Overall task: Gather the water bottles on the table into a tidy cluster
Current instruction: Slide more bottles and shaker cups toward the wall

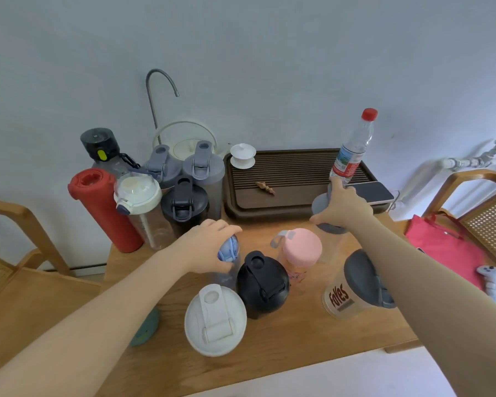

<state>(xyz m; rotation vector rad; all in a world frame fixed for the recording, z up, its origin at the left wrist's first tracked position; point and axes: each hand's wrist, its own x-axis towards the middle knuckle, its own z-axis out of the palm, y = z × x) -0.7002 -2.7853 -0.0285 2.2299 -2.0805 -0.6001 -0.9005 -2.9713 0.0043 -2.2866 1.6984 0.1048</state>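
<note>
My left hand [209,245] grips the blue lid of a clear bottle [229,250] near the table's middle. My right hand [342,207] grips the grey lid of a clear shaker [325,224] by the tea tray's front edge. At the back left, several bottles stand packed together: a red flask [103,207], a white-lidded bottle [138,196], a black-lidded shaker [184,204] and two grey-lidded ones [204,167]. In front stand a white-lidded shaker [215,319], a black one [262,285], a pink one [299,247] and a "Foyes" shaker [352,287].
A dark tea tray [284,207] holds a red-capped plastic water bottle [352,147], a white lidded cup [242,156] and a phone [372,191]. A kettle with a gooseneck tap [161,96] stands behind the cluster. Wooden chairs flank the table; a red bag [441,247] lies on the right.
</note>
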